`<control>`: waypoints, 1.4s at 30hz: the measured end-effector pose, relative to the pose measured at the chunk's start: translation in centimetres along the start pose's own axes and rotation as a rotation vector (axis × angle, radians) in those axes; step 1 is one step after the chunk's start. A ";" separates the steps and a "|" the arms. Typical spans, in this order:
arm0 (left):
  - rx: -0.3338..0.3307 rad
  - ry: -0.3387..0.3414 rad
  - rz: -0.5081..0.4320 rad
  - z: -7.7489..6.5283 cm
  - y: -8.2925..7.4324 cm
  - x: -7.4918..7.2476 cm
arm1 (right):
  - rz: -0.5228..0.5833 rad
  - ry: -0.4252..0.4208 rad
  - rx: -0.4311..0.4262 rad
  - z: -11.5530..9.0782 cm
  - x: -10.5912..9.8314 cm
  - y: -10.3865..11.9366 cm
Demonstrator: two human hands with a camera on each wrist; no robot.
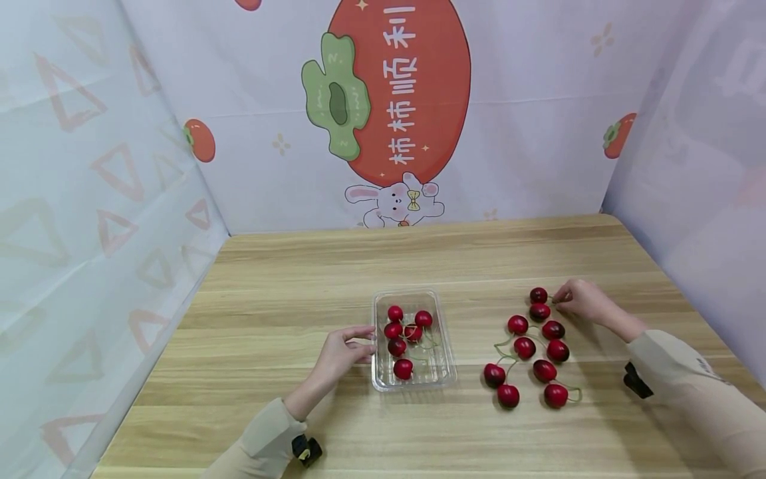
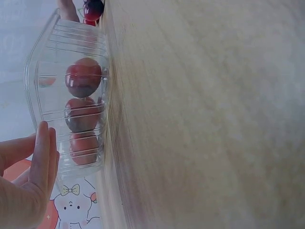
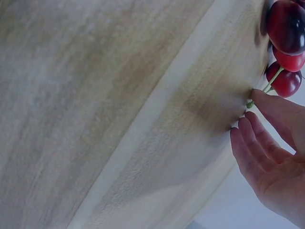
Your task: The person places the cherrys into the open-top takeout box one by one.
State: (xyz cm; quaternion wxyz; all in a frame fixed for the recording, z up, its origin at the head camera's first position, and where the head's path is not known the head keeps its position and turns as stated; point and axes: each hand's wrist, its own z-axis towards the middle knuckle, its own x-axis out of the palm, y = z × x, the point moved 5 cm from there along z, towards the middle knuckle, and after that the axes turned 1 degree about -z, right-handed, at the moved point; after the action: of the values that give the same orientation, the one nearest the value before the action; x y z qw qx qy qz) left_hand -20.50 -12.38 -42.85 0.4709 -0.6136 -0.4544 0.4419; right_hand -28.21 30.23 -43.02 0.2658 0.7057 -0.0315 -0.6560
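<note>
A clear plastic box [image 1: 441, 362] stands on the table with several red cherries [image 1: 403, 368] inside, some showing stems. At its left side is my left hand [image 1: 340, 352], the straight fingers [image 2: 42, 148] touching the rim from outside. Farther right lies a loose group of dark red cherries [image 1: 544, 370] with green stems. My right hand [image 1: 583, 301] is at the far end of that group, beside the two farthest cherries [image 1: 539, 303]. In the right wrist view, a green stem [image 3: 272, 81] ends between the thumb and fingertips, with a small gap showing there.
The wooden table [image 1: 269, 299] reaches back to a white cloth wall [image 1: 257, 179] printed with a big persimmon and a rabbit. Cloth sides rise at left and right. Dark devices [image 1: 306, 451] are strapped to both wrists over beige sleeves.
</note>
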 end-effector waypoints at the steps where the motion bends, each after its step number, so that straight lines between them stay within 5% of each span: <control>1: 0.000 0.000 0.000 0.0 0.0 0.0 | 0.001 0.002 0.001 0.0 0.0 0.0; 42: -0.002 -0.006 -0.007 0.1 0.1 0.0 | 0.089 -0.025 -0.096 -0.5 -1.8 2.1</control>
State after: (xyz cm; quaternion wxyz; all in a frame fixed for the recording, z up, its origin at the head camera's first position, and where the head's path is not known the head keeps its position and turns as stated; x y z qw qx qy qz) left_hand -20.59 -12.37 -42.97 0.4705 -0.6111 -0.4585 0.4416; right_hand -27.32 29.31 -40.51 0.3279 0.6817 -0.0344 -0.6531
